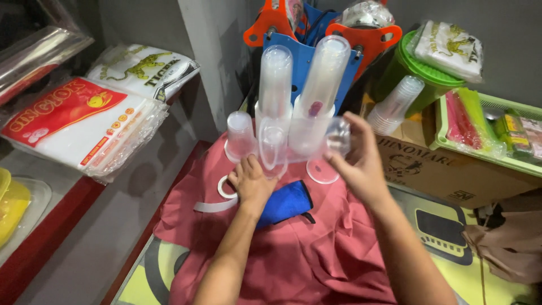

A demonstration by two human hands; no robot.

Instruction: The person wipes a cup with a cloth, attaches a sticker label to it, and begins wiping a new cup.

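**Clear cups held between both hands over the red cloth**

We see a short stack of clear plastic cups (305,144) lying on its side, its long axis running left to right between our two hands, just above the red cloth (282,254). Our right hand (361,164) closes its fingers around the right end of the stack, and our left hand (252,182) curls up around the left end, fingertips on the cup mouth. Both hands grip it, so neither is nearer than the other.

Directly behind the held stack stand two tall stacks of clear cups (299,85), upright and leaning slightly away, close enough that they sit in the way of any push forward. A single upturned cup (240,135) stands just left of them. A clear round lid (323,170) lies under the stack, and a blue cloth (285,200) lies between our wrists, beside a white ring (226,189). Farther out, a blue and orange machine (316,34) rises behind, a cardboard box (446,169) sits to the right, and wrapped packs (84,124) rest on the left shelf
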